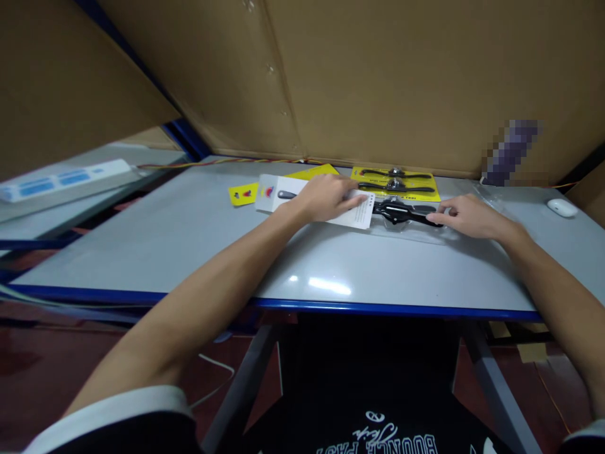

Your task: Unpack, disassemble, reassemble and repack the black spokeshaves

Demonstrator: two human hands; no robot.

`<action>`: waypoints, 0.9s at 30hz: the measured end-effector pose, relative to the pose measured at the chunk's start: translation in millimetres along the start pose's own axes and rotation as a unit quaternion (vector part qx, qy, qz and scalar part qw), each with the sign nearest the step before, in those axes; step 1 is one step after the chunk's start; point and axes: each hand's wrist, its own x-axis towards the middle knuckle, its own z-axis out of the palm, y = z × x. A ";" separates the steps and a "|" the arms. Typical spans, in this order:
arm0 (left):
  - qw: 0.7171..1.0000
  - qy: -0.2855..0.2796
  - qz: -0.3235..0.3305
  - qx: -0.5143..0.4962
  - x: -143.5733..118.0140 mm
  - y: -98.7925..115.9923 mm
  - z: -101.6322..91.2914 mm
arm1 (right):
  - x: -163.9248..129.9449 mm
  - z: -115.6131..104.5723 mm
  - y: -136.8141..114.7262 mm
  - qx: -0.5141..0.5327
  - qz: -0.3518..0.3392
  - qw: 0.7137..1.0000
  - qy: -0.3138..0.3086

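A black spokeshave (397,212) lies among clear plastic packaging (418,237) near the back of the table. The fingers of my right hand (472,216) pinch the right end of its handle. My left hand (326,197) is closed on a white printed card (350,217), which covers the spokeshave's left part. Under that forearm, part of another dark handle (286,195) shows on the card. Behind my hands, two more spokeshaves (396,185) rest on yellow backing cards (420,196). Another yellow card (243,195) lies to the left.
The grey table (401,271) has a blue front edge and meets a cardboard wall (401,82) at the back. A white earbud case or mouse-like object (562,208) lies at the right. A white power strip (70,180) sits on the left-hand table, with twisted wires (222,161) running along the back.
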 end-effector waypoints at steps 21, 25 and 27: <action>1.000 0.013 0.001 -0.024 -0.9 11.1 7.7 | -1.9 17.5 -8.8 0.098 -0.089 0.989 0.070; 0.997 0.057 0.057 0.016 2.3 10.7 15.2 | -0.7 22.8 -11.6 0.100 -0.105 0.987 0.075; 0.996 0.067 0.062 0.026 3.5 10.7 17.5 | -0.7 24.0 -13.6 0.109 -0.107 0.985 0.075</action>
